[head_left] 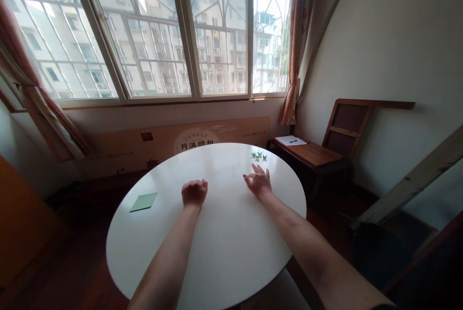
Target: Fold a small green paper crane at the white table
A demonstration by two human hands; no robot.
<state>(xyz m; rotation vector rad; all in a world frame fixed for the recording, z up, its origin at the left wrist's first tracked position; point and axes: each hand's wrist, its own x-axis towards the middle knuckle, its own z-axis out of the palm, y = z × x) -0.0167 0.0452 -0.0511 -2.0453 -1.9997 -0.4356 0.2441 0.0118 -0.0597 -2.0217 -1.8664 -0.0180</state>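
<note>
Both my forearms lie on a round white table [224,252]. My left hand [194,192] rests near the table's middle, curled into a loose fist with nothing visible in it. My right hand [258,181] lies further right with its fingers stretched out and apart, holding nothing. Just beyond its fingertips sit a few small green folded paper figures [259,156] near the far right rim. A flat green paper square [143,201] lies alone on the left side of the table, well away from my left hand.
A dark wooden side table [311,153] with a white sheet and a pen stands to the right, a framed panel leaning behind it. A large barred window and curtains fill the back wall. A printed board leans under the window.
</note>
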